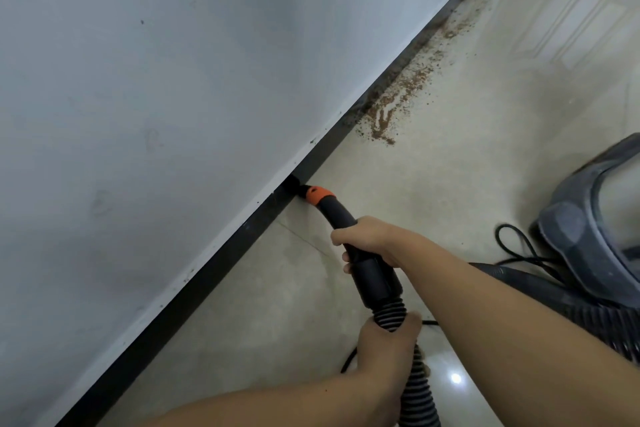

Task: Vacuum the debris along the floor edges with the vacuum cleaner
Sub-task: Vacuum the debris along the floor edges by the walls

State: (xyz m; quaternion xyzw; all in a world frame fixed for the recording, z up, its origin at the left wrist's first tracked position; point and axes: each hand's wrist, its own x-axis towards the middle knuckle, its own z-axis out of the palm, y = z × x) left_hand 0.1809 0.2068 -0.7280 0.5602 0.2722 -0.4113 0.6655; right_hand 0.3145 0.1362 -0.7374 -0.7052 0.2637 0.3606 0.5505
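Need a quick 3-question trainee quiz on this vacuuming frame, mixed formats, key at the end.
1. True or false: the nozzle is touching the brown debris.
2. The left hand grips which part? A) power cord B) ribbed hose C) orange collar
3. Fill in: the right hand grips the black ____ behind the orange collar.

Key: 1. False; the nozzle sits at the dark baseboard, short of the debris farther along it. 2. B, the ribbed hose. 3. Handle.
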